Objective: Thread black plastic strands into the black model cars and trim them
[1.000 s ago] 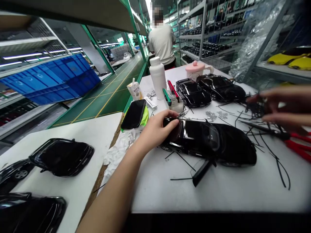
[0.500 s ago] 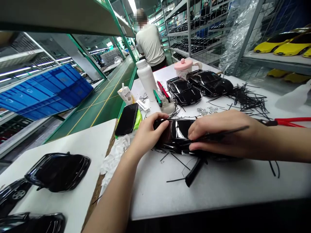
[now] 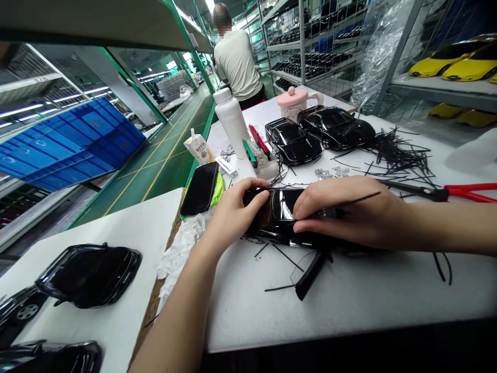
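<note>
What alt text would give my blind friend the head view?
A left hand and a right hand touch a black model car on a white table. Beyond are two more cars, black strips, a bottle and a mug.

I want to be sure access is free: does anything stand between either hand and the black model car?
Nothing visible does: the left hand touches one end of the black model car, the right hand lies over its body. A thin black strip juts out there; what is beneath that palm is hidden.

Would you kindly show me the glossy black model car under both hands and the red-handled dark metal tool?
Glossy black model car (image 3: 278,208), head view: upper bodywork.
Red-handled dark metal tool (image 3: 441,195), head view: dark pivot.
</note>
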A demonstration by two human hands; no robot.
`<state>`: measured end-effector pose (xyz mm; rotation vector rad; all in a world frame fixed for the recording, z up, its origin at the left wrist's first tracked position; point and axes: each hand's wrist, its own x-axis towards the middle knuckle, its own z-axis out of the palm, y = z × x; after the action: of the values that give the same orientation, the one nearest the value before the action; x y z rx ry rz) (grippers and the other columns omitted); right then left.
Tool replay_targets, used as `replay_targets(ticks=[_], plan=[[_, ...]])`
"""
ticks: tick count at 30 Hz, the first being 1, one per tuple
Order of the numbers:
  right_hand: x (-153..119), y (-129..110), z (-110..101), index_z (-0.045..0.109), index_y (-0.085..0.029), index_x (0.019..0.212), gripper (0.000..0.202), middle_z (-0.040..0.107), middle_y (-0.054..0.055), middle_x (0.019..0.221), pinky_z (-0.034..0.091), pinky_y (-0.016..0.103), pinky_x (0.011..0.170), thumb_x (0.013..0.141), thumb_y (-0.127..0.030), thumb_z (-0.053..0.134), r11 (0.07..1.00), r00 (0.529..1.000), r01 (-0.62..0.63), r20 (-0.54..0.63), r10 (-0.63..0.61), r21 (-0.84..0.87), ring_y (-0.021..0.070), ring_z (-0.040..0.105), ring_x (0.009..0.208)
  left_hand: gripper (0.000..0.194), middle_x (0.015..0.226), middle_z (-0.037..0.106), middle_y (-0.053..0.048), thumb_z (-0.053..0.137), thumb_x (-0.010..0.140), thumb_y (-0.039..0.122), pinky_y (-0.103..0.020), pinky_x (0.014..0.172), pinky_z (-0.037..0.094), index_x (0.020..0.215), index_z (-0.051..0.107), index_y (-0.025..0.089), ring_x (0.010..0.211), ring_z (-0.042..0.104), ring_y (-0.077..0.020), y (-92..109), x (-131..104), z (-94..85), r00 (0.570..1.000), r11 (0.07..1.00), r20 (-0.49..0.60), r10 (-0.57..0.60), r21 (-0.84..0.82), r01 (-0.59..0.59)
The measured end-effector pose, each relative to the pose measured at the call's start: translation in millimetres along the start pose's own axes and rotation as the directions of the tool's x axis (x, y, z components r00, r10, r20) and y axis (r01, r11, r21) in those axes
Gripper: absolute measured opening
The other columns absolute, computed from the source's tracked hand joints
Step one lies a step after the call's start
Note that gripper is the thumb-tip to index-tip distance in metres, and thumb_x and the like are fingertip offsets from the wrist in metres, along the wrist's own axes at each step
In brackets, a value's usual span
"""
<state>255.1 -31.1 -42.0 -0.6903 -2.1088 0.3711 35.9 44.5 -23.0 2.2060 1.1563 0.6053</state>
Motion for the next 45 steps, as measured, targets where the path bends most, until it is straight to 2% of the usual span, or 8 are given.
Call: replay_targets(ticks=[6, 9, 18, 27, 31, 34, 39, 45], plan=[[5.8, -1.1, -4.9, 0.066, -0.018, 0.087, 0.016, 0.069, -0.002, 0.074, 0.045, 0.024, 0.062, 0.096, -0.031, 0.067, 0.974, 0.978, -0.208, -0.003, 0.209, 0.084, 0.0116, 0.062, 0.066, 0.023, 0.116, 0.075, -0.006, 0.062, 0.091, 0.028, -0.038, 0.103, 0.047, 0.108, 0.072, 0.017, 0.109, 0.067, -0.0238, 1.0, 0.6, 0.4, 1.000, 1.000, -0.006, -0.002, 0.014, 0.002], [7.0, -2.0, -7.6, 0.066, -0.018, 0.086, 0.016, 0.066, -0.004, 0.073, 0.043, 0.023, 0.061, 0.095, -0.031, 0.068, 0.965, 0.969, -0.243, -0.011, 0.245, 0.095, 0.0105, 0.059, 0.066, 0.022, 0.113, 0.076, -0.006, 0.062, 0.091, 0.028, -0.038, 0.102, 0.048, 0.107, 0.072, 0.017, 0.107, 0.067, -0.0233, 2.6, 0.6, 0.4, 1.000, 1.000, -0.018, -0.006, 0.025, 0.006], [6.7, -3.9, -13.4, 0.065, -0.015, 0.087, 0.014, 0.066, -0.003, 0.074, 0.046, 0.023, 0.063, 0.095, -0.026, 0.067, 0.989, 0.991, -0.131, -0.021, 0.133, 0.075, 0.0095, 0.060, 0.067, 0.025, 0.117, 0.076, -0.006, 0.063, 0.092, 0.029, -0.037, 0.101, 0.048, 0.111, 0.073, 0.017, 0.107, 0.067, -0.0233, 6.4, 1.7, 0.1, 1.000, 0.998, -0.013, -0.020, 0.054, 0.021], [-4.8, 0.1, -12.8, 0.065, -0.020, 0.089, 0.009, 0.072, -0.003, 0.081, 0.051, 0.024, 0.067, 0.089, -0.022, 0.074, 0.987, 0.991, -0.101, -0.075, 0.110, 0.122, 0.0126, 0.066, 0.071, 0.025, 0.116, 0.076, -0.004, 0.066, 0.091, 0.035, -0.039, 0.105, 0.047, 0.110, 0.074, 0.022, 0.112, 0.067, -0.0259, 1.5, 0.1, -1.5, 0.999, 0.999, -0.024, -0.047, 0.016, 0.048], [-9.7, 3.7, -10.2, 0.063, -0.020, 0.085, 0.011, 0.071, -0.001, 0.081, 0.048, 0.023, 0.066, 0.091, -0.023, 0.071, 0.999, 0.995, 0.002, -0.096, 0.004, 0.054, 0.0121, 0.065, 0.070, 0.022, 0.113, 0.077, -0.001, 0.068, 0.087, 0.031, -0.035, 0.103, 0.049, 0.108, 0.075, 0.024, 0.110, 0.068, -0.0245, 3.6, 1.5, -0.8, 0.996, 0.997, -0.054, -0.069, 0.034, 0.070], [-10.7, 5.8, -3.4, 0.062, -0.019, 0.089, 0.007, 0.069, 0.000, 0.083, 0.047, 0.022, 0.066, 0.093, -0.020, 0.068, 0.996, 0.989, 0.061, -0.136, -0.051, 0.071, 0.0115, 0.063, 0.072, 0.021, 0.108, 0.077, 0.000, 0.068, 0.087, 0.031, -0.033, 0.097, 0.052, 0.105, 0.075, 0.024, 0.104, 0.070, -0.0232, 8.4, 1.8, 0.0, 0.991, 0.991, -0.076, -0.112, 0.066, 0.117], [-5.7, 6.1, 0.5, 0.060, -0.020, 0.080, 0.015, 0.063, -0.004, 0.074, 0.046, 0.022, 0.065, 0.091, -0.021, 0.069, 0.984, 0.987, -0.069, -0.130, 0.091, 0.163, 0.0105, 0.060, 0.068, 0.022, 0.110, 0.077, 0.000, 0.068, 0.088, 0.034, -0.035, 0.099, 0.052, 0.107, 0.075, 0.026, 0.106, 0.069, -0.0238, 3.0, 1.5, -0.1, 0.994, 0.992, -0.076, -0.077, 0.093, 0.084], [5.3, -3.4, -13.0, 0.057, -0.022, 0.072, 0.021, 0.061, -0.010, 0.069, 0.046, 0.021, 0.068, 0.088, -0.017, 0.069, 0.957, 0.972, -0.199, -0.085, 0.221, 0.209, 0.0067, 0.059, 0.067, 0.025, 0.112, 0.077, -0.001, 0.067, 0.091, 0.043, -0.039, 0.101, 0.053, 0.110, 0.075, 0.028, 0.107, 0.070, -0.0250, -6.1, 0.7, -0.8, 0.998, 0.993, -0.058, -0.006, 0.119, 0.013]])
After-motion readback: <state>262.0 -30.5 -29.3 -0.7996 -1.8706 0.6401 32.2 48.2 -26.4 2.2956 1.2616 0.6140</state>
